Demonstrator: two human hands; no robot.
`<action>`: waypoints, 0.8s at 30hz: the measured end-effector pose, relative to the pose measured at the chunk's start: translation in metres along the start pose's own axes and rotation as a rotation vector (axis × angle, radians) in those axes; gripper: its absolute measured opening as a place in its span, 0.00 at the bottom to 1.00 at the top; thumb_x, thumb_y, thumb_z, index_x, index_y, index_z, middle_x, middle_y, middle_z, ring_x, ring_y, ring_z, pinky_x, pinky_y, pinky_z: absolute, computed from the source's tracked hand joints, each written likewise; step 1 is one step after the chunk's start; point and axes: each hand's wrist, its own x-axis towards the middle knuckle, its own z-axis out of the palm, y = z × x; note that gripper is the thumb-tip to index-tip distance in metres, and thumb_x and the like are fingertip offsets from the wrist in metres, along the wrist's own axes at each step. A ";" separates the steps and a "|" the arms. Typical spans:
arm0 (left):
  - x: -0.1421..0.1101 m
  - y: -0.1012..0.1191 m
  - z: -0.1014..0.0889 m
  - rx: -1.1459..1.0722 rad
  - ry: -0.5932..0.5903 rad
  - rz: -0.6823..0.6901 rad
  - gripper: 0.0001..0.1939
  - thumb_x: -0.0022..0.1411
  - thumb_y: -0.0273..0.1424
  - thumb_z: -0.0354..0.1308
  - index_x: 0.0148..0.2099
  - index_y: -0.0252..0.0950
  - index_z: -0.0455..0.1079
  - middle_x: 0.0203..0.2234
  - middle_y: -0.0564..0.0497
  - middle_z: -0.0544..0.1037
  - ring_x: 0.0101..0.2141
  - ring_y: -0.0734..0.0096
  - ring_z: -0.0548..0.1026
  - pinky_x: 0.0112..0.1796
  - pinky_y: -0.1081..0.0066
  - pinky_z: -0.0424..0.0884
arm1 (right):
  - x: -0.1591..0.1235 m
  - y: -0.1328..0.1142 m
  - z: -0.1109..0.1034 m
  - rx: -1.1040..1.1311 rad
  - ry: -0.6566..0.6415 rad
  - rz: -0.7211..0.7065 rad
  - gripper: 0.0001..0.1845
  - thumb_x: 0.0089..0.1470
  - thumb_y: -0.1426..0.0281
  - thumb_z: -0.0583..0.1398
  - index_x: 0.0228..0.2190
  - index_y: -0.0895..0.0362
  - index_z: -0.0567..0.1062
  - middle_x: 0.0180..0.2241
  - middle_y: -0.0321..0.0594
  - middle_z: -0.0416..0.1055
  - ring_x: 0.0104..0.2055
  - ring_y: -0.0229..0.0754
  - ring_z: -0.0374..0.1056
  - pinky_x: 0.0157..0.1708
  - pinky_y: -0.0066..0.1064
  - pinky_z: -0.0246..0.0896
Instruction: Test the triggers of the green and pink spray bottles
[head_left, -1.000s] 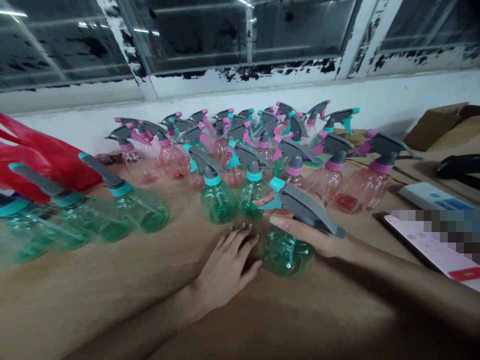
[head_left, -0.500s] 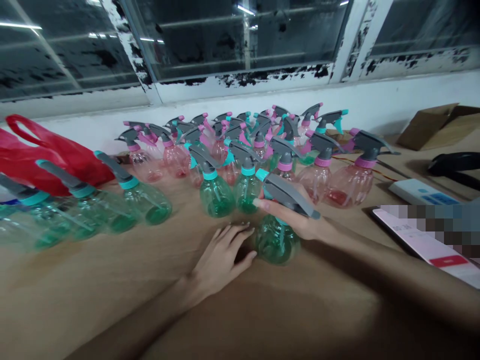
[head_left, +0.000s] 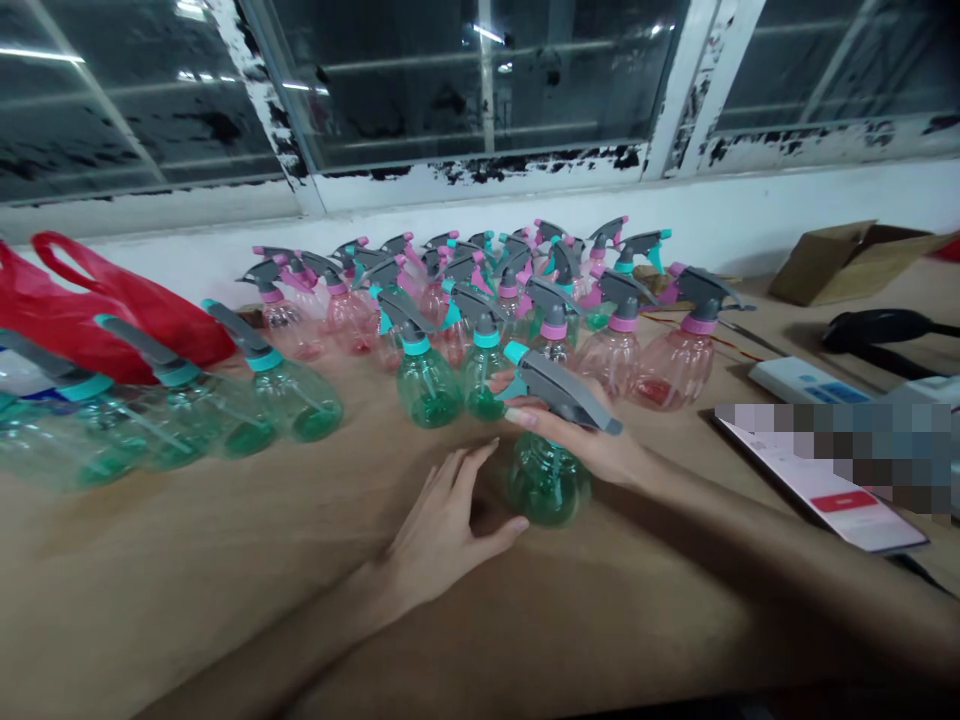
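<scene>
My right hand [head_left: 592, 440] is closed around the neck of a green spray bottle [head_left: 547, 485], just under its grey trigger head. The bottle stands upright on the wooden table, its turquoise nozzle pointing left and away. To its left, my left hand [head_left: 446, 520] is open, thumb and fingers spread toward the bottle's side without visibly holding it. Two more green spray bottles [head_left: 429, 385] with turquoise collars stand just behind. Clear pink spray bottles [head_left: 679, 365] with pink collars are beside them at the right.
Several pink and green spray bottles crowd the back by the wall. At left, a row of green spray bottles [head_left: 296, 400] stands before a red plastic bag [head_left: 142, 320]. On the right are a phone [head_left: 810, 480], a white device [head_left: 806, 380], a black object [head_left: 877, 330] and a cardboard box [head_left: 832, 265].
My left hand has opened wider, its thumb moving right toward the green spray bottle. My right hand stays around that bottle's neck. The whole view has shifted slightly.
</scene>
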 end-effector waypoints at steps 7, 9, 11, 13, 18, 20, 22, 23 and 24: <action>-0.004 0.008 -0.007 0.058 0.082 0.012 0.37 0.52 0.46 0.63 0.58 0.38 0.54 0.51 0.40 0.67 0.52 0.45 0.66 0.48 0.49 0.66 | -0.007 -0.015 0.027 0.059 0.017 -0.033 0.19 0.46 0.56 0.65 0.39 0.52 0.76 0.23 0.30 0.65 0.25 0.36 0.59 0.26 0.30 0.58; -0.013 0.003 -0.012 0.088 0.107 0.029 0.36 0.51 0.46 0.64 0.57 0.39 0.54 0.50 0.40 0.68 0.50 0.45 0.68 0.46 0.49 0.68 | -0.006 -0.022 0.042 0.048 0.026 -0.035 0.19 0.45 0.56 0.65 0.37 0.52 0.76 0.19 0.27 0.58 0.22 0.34 0.53 0.21 0.28 0.53; -0.026 -0.005 -0.018 0.119 0.153 0.032 0.36 0.52 0.46 0.64 0.57 0.39 0.53 0.48 0.41 0.69 0.50 0.45 0.68 0.46 0.48 0.68 | -0.002 -0.027 0.059 0.048 0.025 -0.059 0.19 0.46 0.55 0.65 0.37 0.53 0.76 0.18 0.26 0.55 0.21 0.33 0.50 0.20 0.28 0.50; -0.041 -0.017 -0.025 0.146 0.206 0.008 0.36 0.52 0.46 0.64 0.56 0.39 0.54 0.48 0.40 0.70 0.51 0.43 0.66 0.47 0.46 0.67 | 0.005 -0.030 0.078 0.047 0.014 -0.113 0.18 0.47 0.55 0.63 0.35 0.54 0.75 0.19 0.27 0.56 0.21 0.33 0.51 0.21 0.29 0.51; -0.069 -0.056 -0.049 0.184 0.254 -0.124 0.34 0.53 0.47 0.63 0.55 0.37 0.57 0.49 0.40 0.70 0.54 0.41 0.63 0.47 0.44 0.66 | 0.030 -0.035 0.121 -0.114 -0.060 -0.323 0.13 0.49 0.56 0.63 0.28 0.54 0.73 0.24 0.33 0.62 0.28 0.39 0.61 0.30 0.34 0.60; -0.072 -0.072 -0.061 0.197 0.287 -0.134 0.33 0.54 0.49 0.61 0.56 0.37 0.57 0.49 0.41 0.70 0.54 0.43 0.64 0.48 0.45 0.65 | 0.037 -0.034 0.133 -0.227 -0.085 -0.381 0.13 0.50 0.57 0.62 0.32 0.53 0.73 0.29 0.37 0.67 0.36 0.43 0.65 0.37 0.37 0.63; -0.071 -0.087 -0.072 0.213 0.320 -0.109 0.34 0.56 0.51 0.59 0.58 0.38 0.55 0.52 0.42 0.69 0.54 0.46 0.64 0.51 0.46 0.63 | 0.043 -0.032 0.141 -0.303 -0.099 -0.361 0.16 0.51 0.57 0.62 0.38 0.54 0.73 0.36 0.41 0.72 0.43 0.46 0.67 0.43 0.40 0.63; -0.069 -0.094 -0.077 0.229 0.324 -0.103 0.35 0.57 0.51 0.57 0.60 0.39 0.54 0.54 0.43 0.68 0.56 0.47 0.63 0.52 0.47 0.61 | 0.046 -0.031 0.145 -0.331 -0.100 -0.332 0.18 0.51 0.57 0.62 0.41 0.54 0.73 0.40 0.43 0.73 0.46 0.48 0.67 0.46 0.42 0.63; -0.067 -0.099 -0.080 0.242 0.341 -0.096 0.36 0.57 0.52 0.57 0.60 0.39 0.53 0.54 0.43 0.68 0.56 0.48 0.62 0.53 0.47 0.60 | 0.049 -0.030 0.148 -0.357 -0.100 -0.297 0.21 0.51 0.57 0.62 0.44 0.55 0.72 0.42 0.45 0.73 0.48 0.49 0.67 0.47 0.43 0.62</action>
